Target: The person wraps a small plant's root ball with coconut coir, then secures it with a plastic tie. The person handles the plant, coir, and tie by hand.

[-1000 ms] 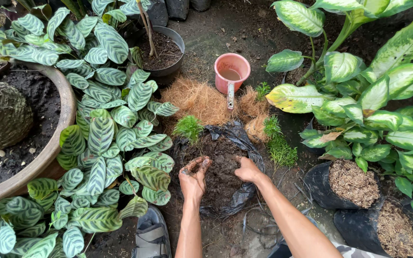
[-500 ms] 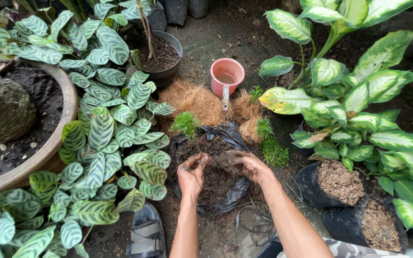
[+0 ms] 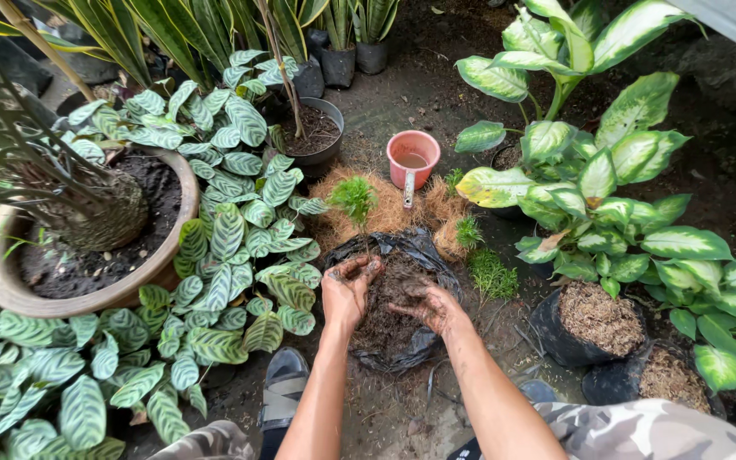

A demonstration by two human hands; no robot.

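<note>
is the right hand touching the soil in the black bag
Touching. The head view shows the right hand lying palm down on the dark soil inside the black plastic bag, fingers dirtied and pressed into it.

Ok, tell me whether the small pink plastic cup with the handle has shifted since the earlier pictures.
No. The small pink plastic cup sits at the same edge of the brown fibre pile; only the camera moved.
</note>
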